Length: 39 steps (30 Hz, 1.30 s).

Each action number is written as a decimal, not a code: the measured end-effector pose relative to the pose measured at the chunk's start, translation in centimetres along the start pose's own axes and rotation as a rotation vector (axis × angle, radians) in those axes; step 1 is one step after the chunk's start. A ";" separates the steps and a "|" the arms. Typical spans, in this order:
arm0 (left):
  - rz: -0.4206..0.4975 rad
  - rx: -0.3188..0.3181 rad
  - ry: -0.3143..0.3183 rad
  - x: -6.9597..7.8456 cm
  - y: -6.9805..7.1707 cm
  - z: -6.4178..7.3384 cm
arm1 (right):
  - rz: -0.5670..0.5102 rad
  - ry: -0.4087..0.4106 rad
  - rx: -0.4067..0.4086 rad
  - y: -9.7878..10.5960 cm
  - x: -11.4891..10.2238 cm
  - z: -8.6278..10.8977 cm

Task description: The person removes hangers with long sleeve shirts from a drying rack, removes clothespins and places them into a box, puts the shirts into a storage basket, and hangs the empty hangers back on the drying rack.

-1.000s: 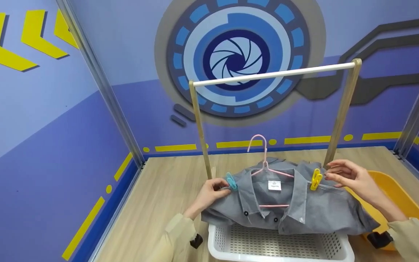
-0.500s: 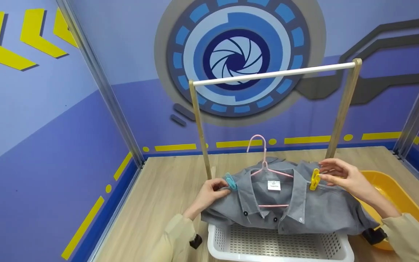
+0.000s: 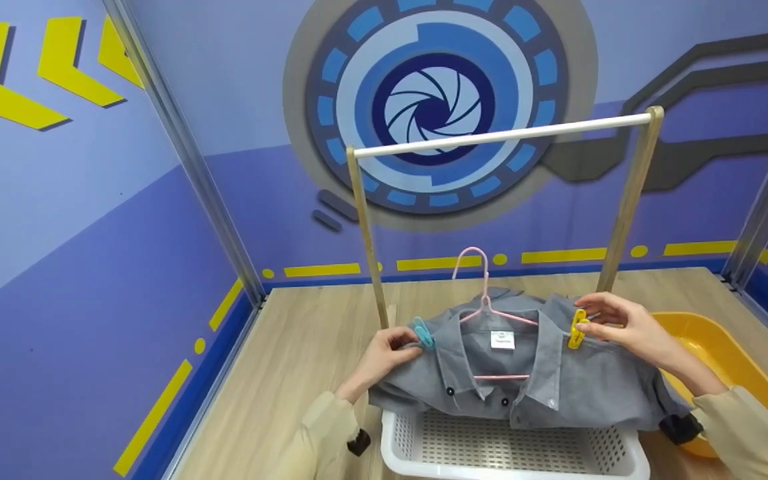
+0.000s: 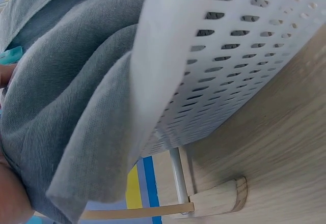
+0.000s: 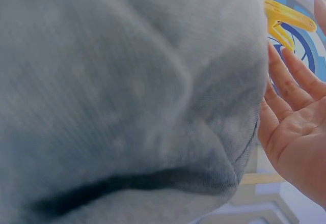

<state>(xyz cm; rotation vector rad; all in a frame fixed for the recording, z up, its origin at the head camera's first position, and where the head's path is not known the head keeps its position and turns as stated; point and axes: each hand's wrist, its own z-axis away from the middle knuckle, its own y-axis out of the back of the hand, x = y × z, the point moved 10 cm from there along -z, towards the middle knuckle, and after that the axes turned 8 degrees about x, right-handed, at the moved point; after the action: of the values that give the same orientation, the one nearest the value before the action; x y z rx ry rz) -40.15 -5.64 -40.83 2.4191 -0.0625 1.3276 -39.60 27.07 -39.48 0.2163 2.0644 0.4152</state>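
A grey collared shirt (image 3: 604, 380) with a pink hanger (image 3: 487, 303) inside lies over the white basket (image 3: 394, 453). A light-blue clothespin (image 3: 423, 332) and a yellow clothespin (image 3: 577, 330) stand clipped on its two shoulders. My left hand (image 3: 387, 350) pinches the shoulder cloth beside the light-blue clothespin. Around the yellow clothespin, my right hand (image 3: 631, 330) has its thumb close to the handle and its fingers behind. The right wrist view shows those fingers nearly straight, below the yellow clothespin (image 5: 290, 18); contact is unclear. Cloth hides most of the left hand in its wrist view.
Behind the shirt stands a wooden rack with a white bar (image 3: 504, 137). A yellow-orange bin (image 3: 711, 347) sits to the right on the wooden table (image 3: 311, 347). Patterned panels close off the back and left side.
My right hand has moved left, from beside the yellow clothespin to around its handle. The left hand stays on the shoulder cloth.
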 end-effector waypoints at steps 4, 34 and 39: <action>0.015 -0.003 0.008 -0.1 0.0 -0.1 | 0.015 0.015 -0.009 0.0 -0.3 0.0; -0.015 -0.024 0.002 0.2 0.1 0.3 | -0.068 0.060 0.025 0.7 -1.7 0.1; -0.012 -0.025 -0.009 0.4 0.1 0.1 | -0.053 0.057 0.097 1.3 -1.7 0.0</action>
<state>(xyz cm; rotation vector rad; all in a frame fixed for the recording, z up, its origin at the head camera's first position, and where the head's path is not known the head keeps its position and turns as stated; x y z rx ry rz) -39.87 -5.74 -40.57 2.4013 -0.0660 1.3029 -38.74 27.79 -37.64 0.2096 2.1437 0.2924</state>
